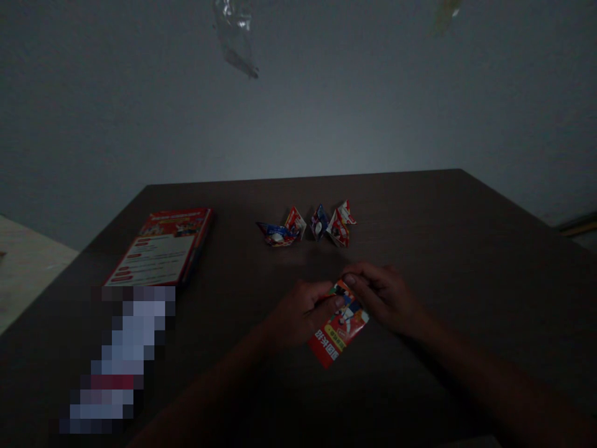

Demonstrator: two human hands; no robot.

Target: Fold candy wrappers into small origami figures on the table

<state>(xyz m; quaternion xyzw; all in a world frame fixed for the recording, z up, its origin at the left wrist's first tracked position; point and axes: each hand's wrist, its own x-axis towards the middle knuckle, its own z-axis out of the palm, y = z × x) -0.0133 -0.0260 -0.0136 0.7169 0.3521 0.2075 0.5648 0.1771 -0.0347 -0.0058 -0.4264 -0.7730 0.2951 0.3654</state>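
"What else on the dark table (pixel 466 236)?"

"Beyond the hands, folded paper shapes in red, blue and white: a wide winged one (pixel 282 231) to the left, and just beside it a blue-and-red cluster (pixel 332 225). At the left, well apart, a thick printed stack (pixel 163 249), red at the top, with lines of text on a pale panel."

"And past the table?"

"A pale wall (pixel 298 112), with clear plastic (pixel 236 37) hanging on it. Nearest in the way of the hands: the folded shapes, just beyond the fingertips."

"Hard to make out?"

"Near end of the stack, lost under a pixelated patch (pixel 121 354). In the cluster, one piece or two: impossible to tell. Small print too dim to read; most fingers hidden behind the card (pixel 342 339)."

"Where exactly, that card?"

"Above the near middle of the table, between the left hand (pixel 305 311) and right hand (pixel 389 295). Clamped in both: left thumb across its face, right thumb and fingers pinching the far end."

"And its look?"

"Red, slanted, with cartoon figures, a yellow band and big white characters towards the near end."
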